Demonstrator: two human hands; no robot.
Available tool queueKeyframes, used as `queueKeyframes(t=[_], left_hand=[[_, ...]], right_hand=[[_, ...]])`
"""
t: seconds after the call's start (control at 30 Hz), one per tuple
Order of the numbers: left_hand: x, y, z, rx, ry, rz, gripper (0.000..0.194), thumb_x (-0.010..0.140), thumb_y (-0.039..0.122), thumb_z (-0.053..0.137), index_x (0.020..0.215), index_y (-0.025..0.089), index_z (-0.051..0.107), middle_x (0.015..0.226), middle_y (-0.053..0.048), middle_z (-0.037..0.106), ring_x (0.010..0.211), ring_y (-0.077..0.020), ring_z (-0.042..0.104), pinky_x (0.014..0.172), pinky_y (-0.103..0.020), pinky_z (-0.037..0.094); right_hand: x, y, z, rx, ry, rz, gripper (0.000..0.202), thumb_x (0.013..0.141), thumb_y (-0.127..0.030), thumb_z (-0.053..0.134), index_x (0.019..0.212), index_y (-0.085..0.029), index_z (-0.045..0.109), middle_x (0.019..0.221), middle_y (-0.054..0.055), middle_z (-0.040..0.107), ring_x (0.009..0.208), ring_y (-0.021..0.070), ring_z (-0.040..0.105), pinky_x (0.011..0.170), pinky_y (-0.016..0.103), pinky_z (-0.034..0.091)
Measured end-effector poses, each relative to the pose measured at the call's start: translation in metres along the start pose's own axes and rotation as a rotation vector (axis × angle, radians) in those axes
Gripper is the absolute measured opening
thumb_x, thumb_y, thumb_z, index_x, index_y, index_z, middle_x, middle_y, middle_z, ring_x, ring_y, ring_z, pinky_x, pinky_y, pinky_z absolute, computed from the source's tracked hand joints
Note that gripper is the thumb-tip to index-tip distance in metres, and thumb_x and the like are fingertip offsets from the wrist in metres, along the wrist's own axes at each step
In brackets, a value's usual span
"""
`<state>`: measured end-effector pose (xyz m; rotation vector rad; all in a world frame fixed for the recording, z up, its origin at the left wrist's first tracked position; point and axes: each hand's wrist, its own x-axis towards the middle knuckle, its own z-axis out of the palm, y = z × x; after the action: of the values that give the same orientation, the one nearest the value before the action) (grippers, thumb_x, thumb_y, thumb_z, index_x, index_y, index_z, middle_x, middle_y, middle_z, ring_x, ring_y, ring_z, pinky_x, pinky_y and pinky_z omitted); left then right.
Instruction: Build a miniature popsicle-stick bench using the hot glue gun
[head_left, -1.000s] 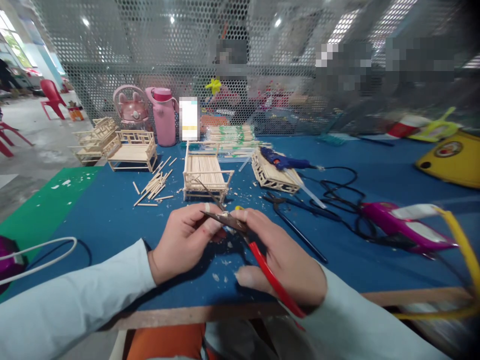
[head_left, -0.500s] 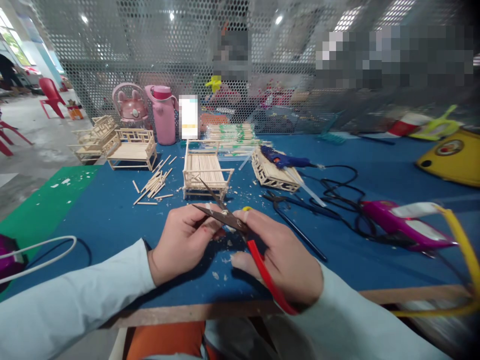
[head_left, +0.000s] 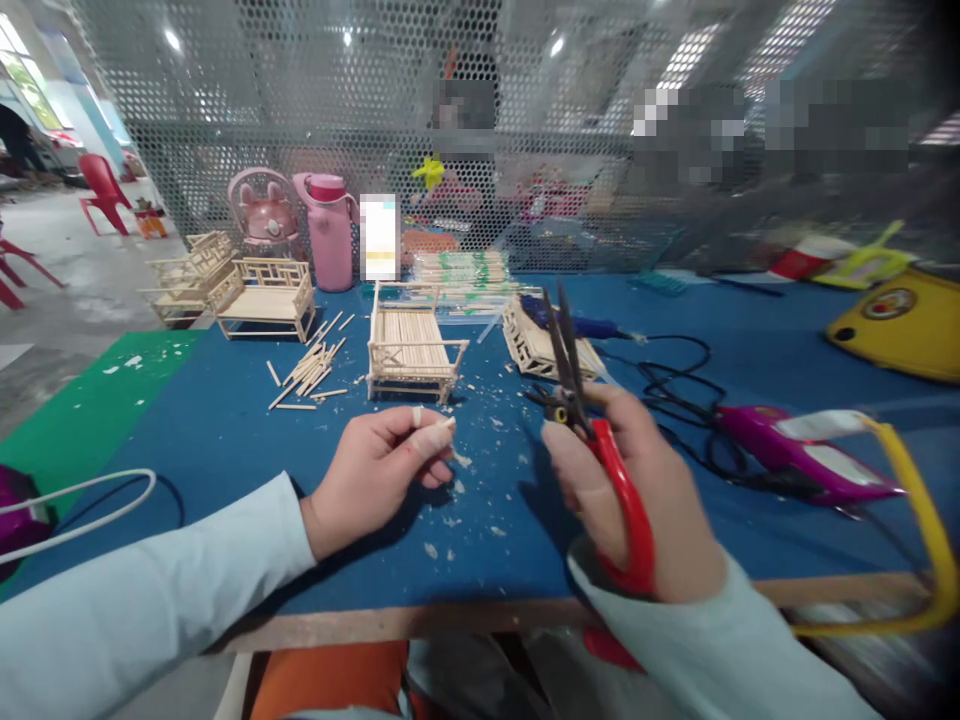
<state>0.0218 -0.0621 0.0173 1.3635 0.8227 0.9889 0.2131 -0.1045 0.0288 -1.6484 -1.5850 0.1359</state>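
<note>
My left hand (head_left: pixel 386 475) is closed in a pinch above the blue table mat (head_left: pixel 315 560). A short pale wooden stick (head_left: pixel 448 424) shows its end between the thumb and forefinger. My right hand (head_left: pixel 637 490) is wrapped around red-handled scissors (head_left: pixel 626 510), whose dark blades point up and away and are slightly parted. Beyond my left hand stands a small chair-like frame of sticks (head_left: pixel 409 345). Left of that frame is a loose pile of short sticks (head_left: pixel 311 370). Pale scraps (head_left: pixel 450 520) lie scattered beside my left hand.
Two more stick models (head_left: pixel 266 300) stand at the back left, near a pink bottle (head_left: pixel 330 235). A blue glue gun (head_left: pixel 589 322) rests on another stick model (head_left: pixel 525 340). On the right are a purple glue gun (head_left: pixel 810 450), black cables and a yellow pouch (head_left: pixel 900 325).
My right hand has carried the scissors right, away from my left hand, and turned the blades upward. My left hand has stayed nearly in place, still pinching the stick.
</note>
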Motion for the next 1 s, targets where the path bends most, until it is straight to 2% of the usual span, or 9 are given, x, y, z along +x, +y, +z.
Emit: queueKeyframes(t=[0.07,0.17,0.27,0.37,0.5,0.6,0.67,0.83,1.0], left_hand=[[0.002,-0.001,0.000,-0.036,-0.003,-0.033,0.029,0.082,0.040,0.059,0.071,0.014,0.058,0.062,0.000,0.060,0.051,-0.0070,0.055,0.049,-0.018,0.046],[0.004,-0.003,-0.002,-0.036,0.008,-0.054,0.032,0.080,0.045,0.058,0.072,0.015,0.054,0.062,0.002,0.056,0.049,-0.0062,0.052,0.045,-0.017,0.043],[0.005,-0.005,-0.006,0.049,0.025,-0.054,0.036,0.083,0.050,0.052,0.072,0.016,0.052,0.059,0.004,0.051,0.044,-0.0059,0.047,0.040,-0.017,0.038],[0.006,-0.008,-0.011,0.239,0.035,0.008,0.040,0.088,0.049,0.042,0.066,0.017,0.050,0.053,0.005,0.046,0.042,-0.0062,0.041,0.041,-0.018,0.033],[0.008,-0.008,-0.012,0.553,-0.022,0.231,0.043,0.092,0.040,0.039,0.055,0.017,0.042,0.050,0.005,0.040,0.048,-0.0072,0.036,0.048,-0.020,0.030],[0.011,-0.007,-0.009,0.610,-0.017,0.339,0.042,0.092,0.036,0.039,0.054,0.017,0.039,0.050,0.005,0.038,0.050,-0.0077,0.035,0.049,-0.021,0.028],[0.014,-0.006,-0.007,0.604,0.005,0.352,0.042,0.092,0.036,0.038,0.055,0.018,0.040,0.051,0.005,0.039,0.050,-0.0080,0.036,0.049,-0.021,0.029],[0.020,-0.006,-0.008,0.561,0.036,0.291,0.044,0.094,0.039,0.036,0.056,0.018,0.041,0.052,0.004,0.042,0.050,-0.0085,0.039,0.051,-0.021,0.032],[0.019,-0.012,-0.009,0.376,-0.039,0.127,0.046,0.095,0.046,0.028,0.068,0.017,0.050,0.059,0.002,0.050,0.050,-0.0094,0.046,0.046,-0.021,0.036]], right_hand=[[0.007,0.009,-0.007,-0.172,-0.010,0.112,0.044,0.074,-0.047,0.059,0.106,-0.018,0.048,0.057,-0.001,0.057,0.047,0.0192,0.055,0.050,0.030,0.043],[0.015,0.020,-0.005,-0.408,-0.180,0.144,0.033,0.074,-0.036,0.060,0.100,-0.017,0.052,0.064,0.003,0.063,0.056,0.0221,0.061,0.053,0.030,0.043],[0.017,0.022,0.003,-0.600,-0.320,-0.022,0.020,0.083,-0.029,0.054,0.097,-0.016,0.059,0.081,0.010,0.068,0.071,0.0240,0.065,0.061,0.032,0.045],[0.016,0.013,0.003,-0.761,-0.246,-0.265,0.022,0.086,-0.026,0.052,0.098,-0.014,0.066,0.088,0.014,0.069,0.074,0.0261,0.065,0.062,0.034,0.044],[0.018,-0.010,-0.002,-0.484,-0.112,-0.731,0.023,0.091,-0.026,0.049,0.103,-0.015,0.066,0.092,0.009,0.071,0.081,0.0209,0.064,0.071,0.033,0.043],[0.031,-0.024,0.002,-0.292,-0.153,-0.900,0.021,0.092,-0.026,0.049,0.089,-0.016,0.067,0.080,0.005,0.071,0.075,0.0173,0.063,0.072,0.032,0.041],[0.043,-0.027,0.007,-0.241,-0.203,-0.918,0.022,0.091,-0.027,0.051,0.081,-0.017,0.067,0.075,0.004,0.071,0.072,0.0168,0.061,0.070,0.032,0.040],[0.065,-0.023,0.017,-0.169,-0.345,-0.866,0.015,0.088,-0.026,0.056,0.080,-0.018,0.067,0.076,0.004,0.071,0.072,0.0165,0.060,0.069,0.031,0.039],[0.070,-0.011,0.028,-0.045,-0.317,-0.847,0.010,0.082,-0.020,0.061,0.074,-0.019,0.065,0.069,0.000,0.069,0.065,0.0132,0.058,0.065,0.027,0.039]])
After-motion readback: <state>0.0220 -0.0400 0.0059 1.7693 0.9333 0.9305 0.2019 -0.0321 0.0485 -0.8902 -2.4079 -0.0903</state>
